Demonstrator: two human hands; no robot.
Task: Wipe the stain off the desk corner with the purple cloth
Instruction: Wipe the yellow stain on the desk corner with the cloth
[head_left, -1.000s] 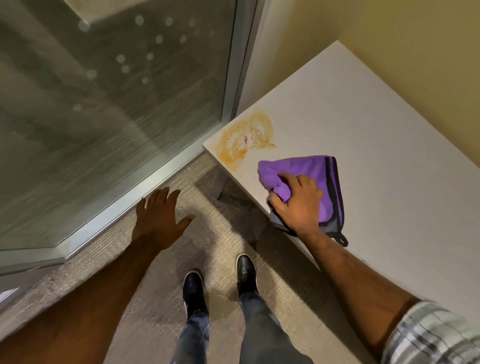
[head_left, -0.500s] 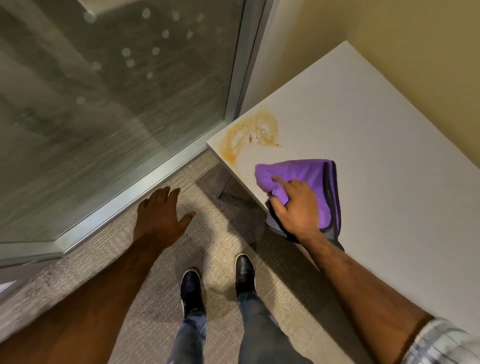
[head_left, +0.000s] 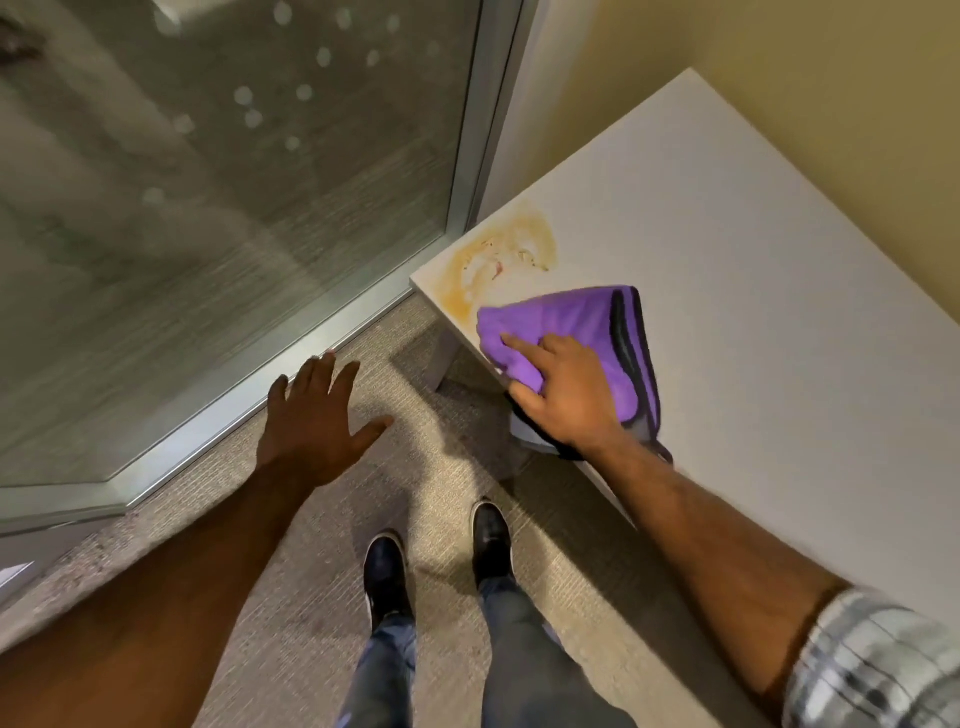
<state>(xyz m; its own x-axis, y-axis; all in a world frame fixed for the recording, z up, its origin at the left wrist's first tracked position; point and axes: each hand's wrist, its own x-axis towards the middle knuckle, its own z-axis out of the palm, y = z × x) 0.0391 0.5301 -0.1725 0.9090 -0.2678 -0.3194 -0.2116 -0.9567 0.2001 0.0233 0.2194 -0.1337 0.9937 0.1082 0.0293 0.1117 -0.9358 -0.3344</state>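
An orange-brown stain (head_left: 501, 254) marks the near-left corner of the white desk (head_left: 753, 312). Just below the stain lies the purple cloth (head_left: 571, 317), folded, with a dark grey trim on its right side. My right hand (head_left: 563, 395) presses on the cloth's near part, fingers gripping its folds at the desk's front edge. The cloth's leading edge touches the lower end of the stain. My left hand (head_left: 314, 415) hovers open over the carpet, fingers spread, left of the desk and holding nothing.
A frosted glass panel (head_left: 208, 182) in a metal frame (head_left: 332, 338) stands to the left, close to the desk corner. A yellow wall (head_left: 831, 104) runs behind the desk. My two black shoes (head_left: 436, 561) stand on the beige carpet.
My right hand has slid the purple cloth along the desk toward the corner, so its edge now reaches the stain. My left hand has stayed open over the floor.
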